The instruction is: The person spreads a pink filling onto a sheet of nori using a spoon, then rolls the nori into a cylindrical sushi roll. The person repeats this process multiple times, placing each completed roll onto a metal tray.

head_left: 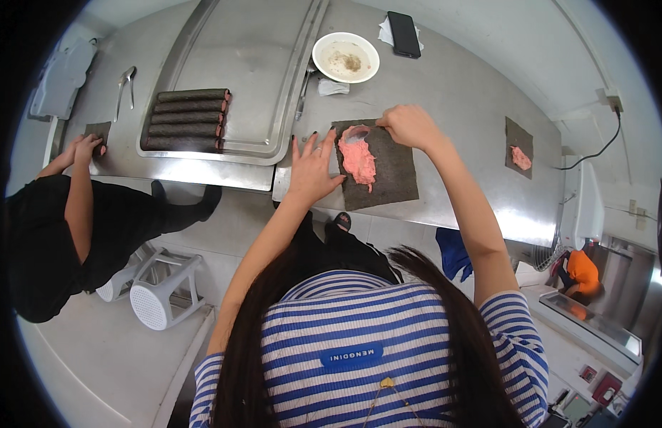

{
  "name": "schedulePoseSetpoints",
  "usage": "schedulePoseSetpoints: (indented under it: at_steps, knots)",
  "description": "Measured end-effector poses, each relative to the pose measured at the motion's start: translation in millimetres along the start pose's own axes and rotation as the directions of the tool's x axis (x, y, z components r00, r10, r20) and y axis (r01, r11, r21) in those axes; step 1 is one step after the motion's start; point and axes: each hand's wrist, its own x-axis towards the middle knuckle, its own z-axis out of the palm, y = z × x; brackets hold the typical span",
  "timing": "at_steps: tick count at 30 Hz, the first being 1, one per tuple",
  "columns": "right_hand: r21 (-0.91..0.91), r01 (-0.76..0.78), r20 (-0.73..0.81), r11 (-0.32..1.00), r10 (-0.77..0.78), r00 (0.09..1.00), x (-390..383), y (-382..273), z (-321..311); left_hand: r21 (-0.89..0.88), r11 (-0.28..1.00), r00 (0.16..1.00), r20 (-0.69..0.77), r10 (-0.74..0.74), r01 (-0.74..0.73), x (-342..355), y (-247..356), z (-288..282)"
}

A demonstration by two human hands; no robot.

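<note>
A dark seaweed sheet [396,178] lies on the steel table [459,85] in front of me, bearing a lumpy smear of pink paste [358,162]. My right hand [409,128] grips the handle of a metal spoon [356,135], whose bowl sits on the upper part of the paste. My left hand [313,171] lies open at the sheet's left edge, fingers spread and fingertips touching near it. Above are a white bowl of cloudy liquid [334,60], a folded white cloth [333,87] and a metal utensil [301,103] lying upright along the tray's side.
A steel tray [245,43] holds several seaweed rolls [185,121]. At left, a co-worker's hands [85,146] work beside tongs [125,85] and stools [160,299]. A phone [403,34], another pasted sheet [520,139] and a cord lie rightward; a person in orange [582,271] is beyond.
</note>
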Motion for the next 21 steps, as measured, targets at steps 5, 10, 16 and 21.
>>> schedulePoseSetpoints:
  at_steps: [5,10,16,21]
  knots:
    - [-0.050,-0.021,0.046,0.999,0.023,0.999,22.8,-1.4,-12.9,0.011,1.000,1.000,-0.019,0.004,-0.004,5.3,-3.1,1.4]
    - [-0.077,-0.126,-0.033,0.989,0.124,0.992,10.8,-15.2,-37.2,0.010,1.000,1.000,-0.026,0.001,-0.001,4.1,-4.5,2.1]
    - [-0.182,-0.132,0.060,0.974,0.145,0.988,5.9,-43.9,-18.6,0.015,1.000,0.999,-0.043,0.016,-0.015,6.4,-3.8,0.4]
    - [-0.187,-0.019,0.081,0.982,0.035,0.996,-9.2,-64.5,-11.7,0.022,1.000,1.000,0.022,-0.016,0.016,8.5,-2.4,-3.5]
